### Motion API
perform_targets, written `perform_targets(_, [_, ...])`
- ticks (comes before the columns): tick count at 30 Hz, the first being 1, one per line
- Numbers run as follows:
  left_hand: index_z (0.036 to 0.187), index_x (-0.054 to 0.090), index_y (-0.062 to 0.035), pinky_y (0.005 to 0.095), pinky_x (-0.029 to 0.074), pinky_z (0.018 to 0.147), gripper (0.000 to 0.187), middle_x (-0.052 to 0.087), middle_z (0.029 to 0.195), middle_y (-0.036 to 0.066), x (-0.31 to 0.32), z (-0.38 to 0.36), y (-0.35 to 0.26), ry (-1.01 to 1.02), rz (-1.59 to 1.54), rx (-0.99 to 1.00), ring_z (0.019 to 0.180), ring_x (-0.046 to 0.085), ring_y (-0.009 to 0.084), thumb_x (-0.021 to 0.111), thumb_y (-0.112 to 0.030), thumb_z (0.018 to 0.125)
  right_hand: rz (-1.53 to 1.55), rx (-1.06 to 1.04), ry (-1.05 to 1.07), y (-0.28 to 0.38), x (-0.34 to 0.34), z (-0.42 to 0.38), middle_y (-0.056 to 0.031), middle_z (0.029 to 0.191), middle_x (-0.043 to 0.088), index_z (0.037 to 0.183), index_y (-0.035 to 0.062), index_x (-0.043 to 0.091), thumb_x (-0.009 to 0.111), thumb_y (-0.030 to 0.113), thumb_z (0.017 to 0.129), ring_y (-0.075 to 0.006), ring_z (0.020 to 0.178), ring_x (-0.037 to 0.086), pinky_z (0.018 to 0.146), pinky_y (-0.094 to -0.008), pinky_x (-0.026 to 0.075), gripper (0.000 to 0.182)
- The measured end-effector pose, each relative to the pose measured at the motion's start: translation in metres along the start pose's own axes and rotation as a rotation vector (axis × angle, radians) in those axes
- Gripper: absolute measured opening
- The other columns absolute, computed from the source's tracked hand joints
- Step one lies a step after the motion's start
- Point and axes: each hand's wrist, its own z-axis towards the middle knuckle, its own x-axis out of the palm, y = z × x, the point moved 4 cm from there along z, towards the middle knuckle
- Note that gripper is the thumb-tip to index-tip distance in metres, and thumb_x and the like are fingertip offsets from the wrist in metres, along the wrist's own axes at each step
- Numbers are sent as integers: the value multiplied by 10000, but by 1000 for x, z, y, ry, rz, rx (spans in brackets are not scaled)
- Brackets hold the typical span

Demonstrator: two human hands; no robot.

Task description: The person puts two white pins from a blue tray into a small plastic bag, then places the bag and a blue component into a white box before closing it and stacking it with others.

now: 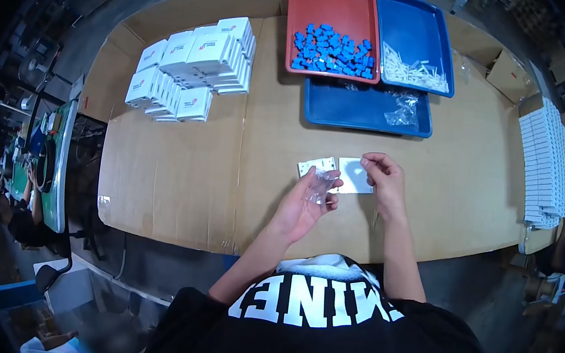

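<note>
A small clear plastic bag (320, 187) is held in my left hand (303, 206), its fingers curled round it. Just behind that hand lies a white plate with small holes (315, 165). To its right, a flat white piece (355, 176) rests on the cardboard-covered table (278, 224). My right hand (384, 179) is over the right edge of this piece, with thumb and forefinger pinched together; whatever is between them is too small to make out.
Stacked white boxes (203, 50) stand at the back left. A red tray (334, 11) holds blue parts, a blue tray (412, 26) holds white pieces, and a lower blue tray (343, 111) holds clear plastic. White stacks (542, 161) line the right edge. Another person (23, 223) is far left.
</note>
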Motion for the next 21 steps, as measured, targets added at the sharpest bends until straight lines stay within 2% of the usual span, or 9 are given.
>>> perform_targets(3, [1378,581,-33,332,509,880,541,658,1185,84,1,4,3,-1,48,-1,956,617,173,412,-466,1100,-20,18,11,-4,9,-13,44,774,625,1083,35,772,755,92,916,-34,658,484,594,-213,386,178])
perform_targets(5, [1378,580,-32,333,510,883,542,658,1199,88,6,1,6,-13,86,-12,969,620,174,413,-466,1099,-67,-113,111,22,19,-20,48,792,633,1118,27,765,749,72,925,-19,669,475,598,-212,387,198])
perform_targets(13, [1362,583,-59,344,517,884,514,680,1194,94,3,-6,3,-21,180,-8,984,634,167,421,-469,1097,-203,-207,351,44,32,-20,59,820,647,1012,35,741,741,76,933,-7,684,489,605,-196,382,89])
perform_targets(16, [1342,592,-70,342,516,879,500,690,1177,96,2,-7,3,-20,185,-5,969,640,168,421,-471,1096,-265,-217,407,55,41,-24,61,769,618,1028,34,743,744,87,922,-10,656,463,581,-209,364,119])
perform_targets(18, [1336,594,-73,346,516,876,495,692,1181,103,0,-6,3,-19,180,-13,959,645,175,421,-470,1097,-459,-277,444,64,44,-27,47,733,606,1018,20,742,750,99,907,-22,642,459,572,-222,366,136])
perform_targets(21, [1309,590,-58,353,544,858,498,700,1165,110,2,-7,2,-18,207,-18,962,665,192,403,-469,1100,-498,-261,497,64,42,-21,42,675,571,1000,16,744,765,116,891,-34,624,457,565,-235,373,150])
